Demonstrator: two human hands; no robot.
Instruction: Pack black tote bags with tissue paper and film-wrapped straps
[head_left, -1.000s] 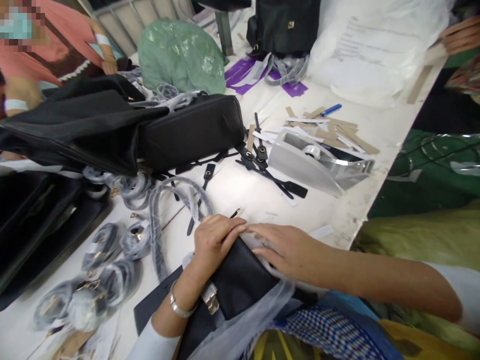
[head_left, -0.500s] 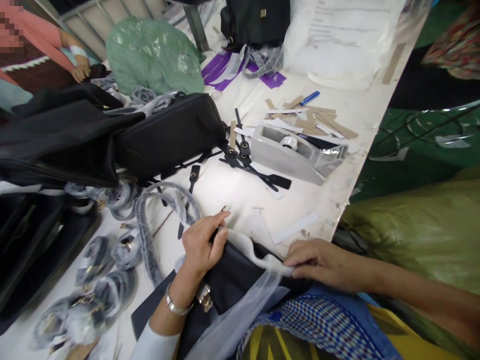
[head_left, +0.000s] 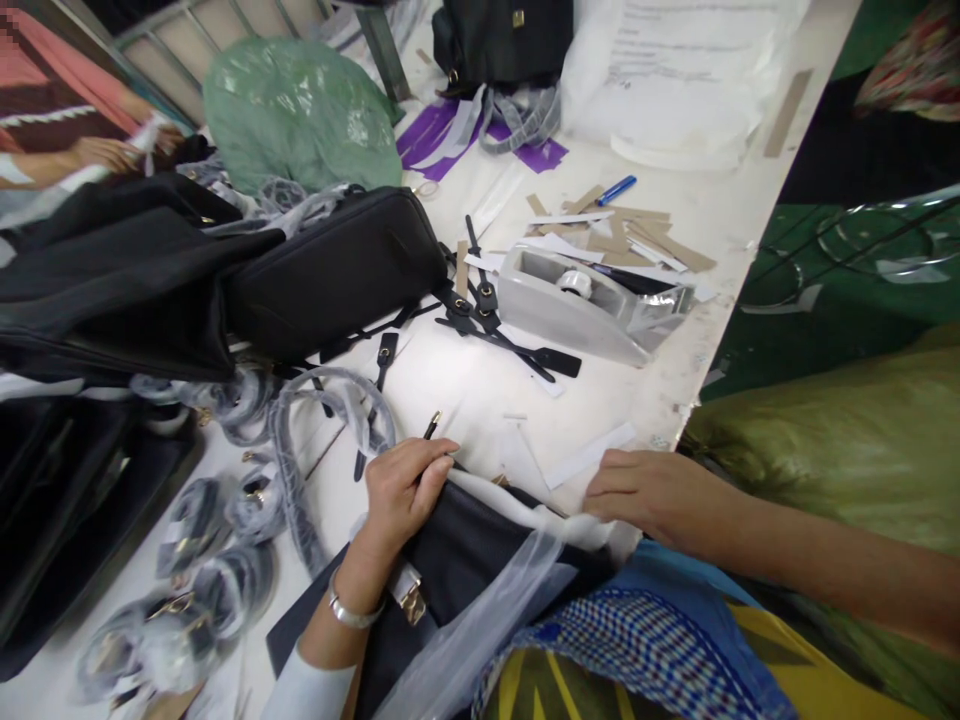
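Note:
A black handbag (head_left: pixel 480 550) with a gold turn-lock clasp (head_left: pixel 412 603) lies in front of my body, its opening facing away from me. My left hand (head_left: pixel 409 490) is closed on the left end of the bag's top edge, thumb on the near side. Beside those fingers a short black piece with a gold tip (head_left: pixel 433 425) sticks up. A soft white sheet (head_left: pixel 510 502) runs along the opening. My right hand (head_left: pixel 652 500) is at the right end of the opening with fingers curled over the edge; its fingertips are partly hidden. Clear plastic film (head_left: pixel 480 620) drapes across the bag's front.
Beyond the bag are a grey tape dispenser (head_left: pixel 574 300), black straps (head_left: pixel 517 345), card strips (head_left: pixel 622 235) and a blue pen (head_left: pixel 617 190). Black bags (head_left: pixel 337 270) and wrapped handles (head_left: pixel 176 630) fill the left. A co-worker's hands (head_left: pixel 112 150) are at far left. The table edge (head_left: pixel 694 400) is at right.
My right hand has shifted slightly right and up, and the white sheet along the opening is straighter. The gold-tipped piece by my left hand shows more. The co-worker's hands now hold something white.

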